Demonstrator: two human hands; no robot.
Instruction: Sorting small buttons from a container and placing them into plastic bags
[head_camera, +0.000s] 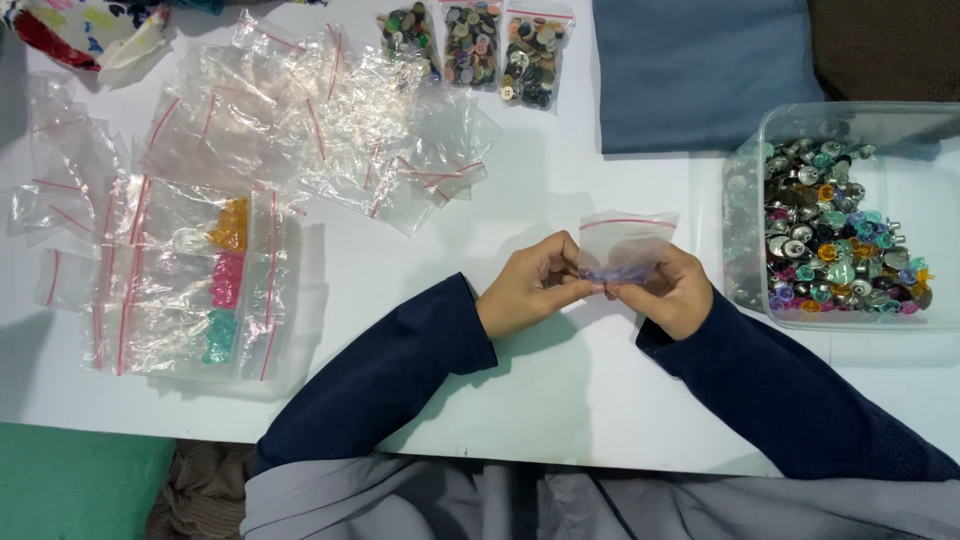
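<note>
My left hand (528, 285) and my right hand (672, 290) meet over the middle of the white table (560, 390). Together they pinch a small clear zip bag (625, 243) with a red seal strip at its top. Some purple pieces show through the bag's lower part, between my fingertips. Both sleeves are dark navy. Just to the right of my right hand stands a clear plastic tub (745, 215) full of silver and coloured studs.
A heap of empty clear zip bags (300, 120) covers the left and far side. Filled bags of yellow, pink and teal pieces (226, 280) lie at the left. Three bags of mixed buttons (470, 45) sit at the far edge, beside a folded blue cloth (700, 70).
</note>
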